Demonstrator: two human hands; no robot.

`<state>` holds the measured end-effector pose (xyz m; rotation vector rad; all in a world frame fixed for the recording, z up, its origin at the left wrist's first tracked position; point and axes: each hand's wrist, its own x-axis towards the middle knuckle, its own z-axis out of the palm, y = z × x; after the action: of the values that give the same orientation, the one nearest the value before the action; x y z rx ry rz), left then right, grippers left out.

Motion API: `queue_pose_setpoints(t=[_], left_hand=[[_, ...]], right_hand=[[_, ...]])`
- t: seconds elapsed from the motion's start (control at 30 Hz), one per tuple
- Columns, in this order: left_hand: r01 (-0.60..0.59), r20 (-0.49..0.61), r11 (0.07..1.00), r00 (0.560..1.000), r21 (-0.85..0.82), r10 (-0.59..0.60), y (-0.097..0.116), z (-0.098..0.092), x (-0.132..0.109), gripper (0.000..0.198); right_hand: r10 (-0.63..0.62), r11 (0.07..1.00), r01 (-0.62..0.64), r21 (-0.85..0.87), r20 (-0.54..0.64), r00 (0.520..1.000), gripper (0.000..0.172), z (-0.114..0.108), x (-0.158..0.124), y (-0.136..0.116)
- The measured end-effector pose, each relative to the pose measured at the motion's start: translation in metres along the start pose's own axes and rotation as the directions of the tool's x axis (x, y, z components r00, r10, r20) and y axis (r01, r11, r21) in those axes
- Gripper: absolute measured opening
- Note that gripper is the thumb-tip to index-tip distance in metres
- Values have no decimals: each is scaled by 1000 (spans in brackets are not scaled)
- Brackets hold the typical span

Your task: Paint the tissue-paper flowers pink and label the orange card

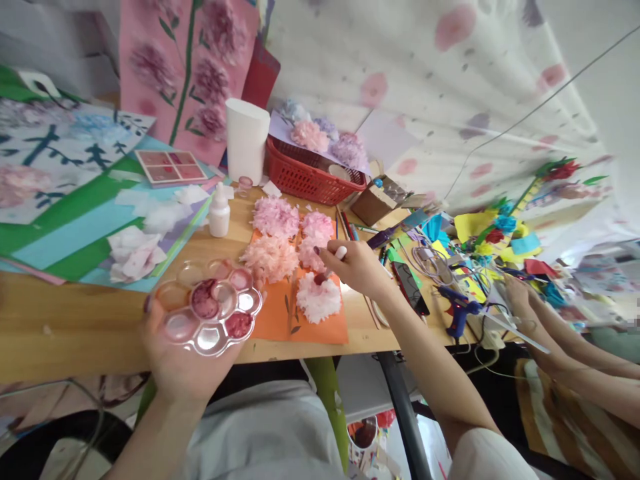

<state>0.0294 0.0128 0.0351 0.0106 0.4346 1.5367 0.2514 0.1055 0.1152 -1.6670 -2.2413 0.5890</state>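
Observation:
My left hand [173,353] grips a clear flower-shaped paint palette [210,310] with pink and dark red paint in its wells, held above the table's front edge. My right hand [353,263] is closed round a small brush [336,256] with a white end, its tip touching a white tissue-paper flower [319,299]. That flower lies on an orange paper sheet [280,313] with several pink tissue flowers [275,217] behind it.
A white squeeze bottle [219,212], a red basket [307,177], a white cup [246,140] and coloured paper sheets [75,227] sit on the wooden table [65,320]. Another person's arms [555,333] work at the right beside a blue glue gun [457,310].

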Motion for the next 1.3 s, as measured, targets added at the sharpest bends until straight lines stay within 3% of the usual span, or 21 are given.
queue_pose_setpoints(t=[0.1, 0.2, 0.3, 0.4, 0.57, 0.73, 0.87, 0.97, 1.03, 1.2, 1.23, 1.3], left_hand=[[-27, -112, 995, 993, 99, 38, -1, 2, -2, 56], [4, -195, 992, 981, 127, 21, 1, 5, -4, 54], [0, -141, 988, 990, 157, 23, 3, 6, -2, 48], [40, -35, 988, 999, 149, -35, 5, 1, 0, 52], [68, -151, 978, 988, 198, -38, 7, -3, -1, 57], [21, -230, 958, 972, 286, 48, 0, 10, -4, 63], [4, -240, 943, 967, 332, 81, -2, 8, -2, 64], [-9, -195, 929, 977, 371, 87, -1, 2, 1, 60], [-59, -95, 926, 990, 372, 101, -2, 1, 1, 52], [-210, 123, 905, 977, 371, 176, -13, 22, -4, 50], [-234, 154, 896, 970, 378, 188, -16, 27, -5, 51], [-288, 224, 874, 951, 391, 213, -22, 38, -9, 52]], right_hand=[[20, 991, -39, 127, 149, 989, 42, -4, 2, 5], [59, 998, -60, 12, 57, 997, 42, -7, 4, 9], [70, 996, -73, -57, -58, 996, 42, -8, 4, 11], [14, 995, -20, 101, 64, 998, 42, -9, 5, 15], [119, 980, -123, 153, 37, 992, 45, -10, 10, 29], [79, 905, -94, 415, 54, 995, 50, -6, 2, 43], [191, 929, -191, 316, 31, 981, 46, -10, -13, 59], [196, 910, -179, 375, -7, 981, 46, -10, -23, 67], [173, 891, -139, 432, -40, 984, 46, -9, -27, 68], [237, 854, -165, 493, -88, 967, 46, -12, -49, 55], [242, 831, -127, 542, -146, 959, 48, -11, -58, 48], [160, 740, 80, 668, -290, 944, 50, -4, -77, 29]])
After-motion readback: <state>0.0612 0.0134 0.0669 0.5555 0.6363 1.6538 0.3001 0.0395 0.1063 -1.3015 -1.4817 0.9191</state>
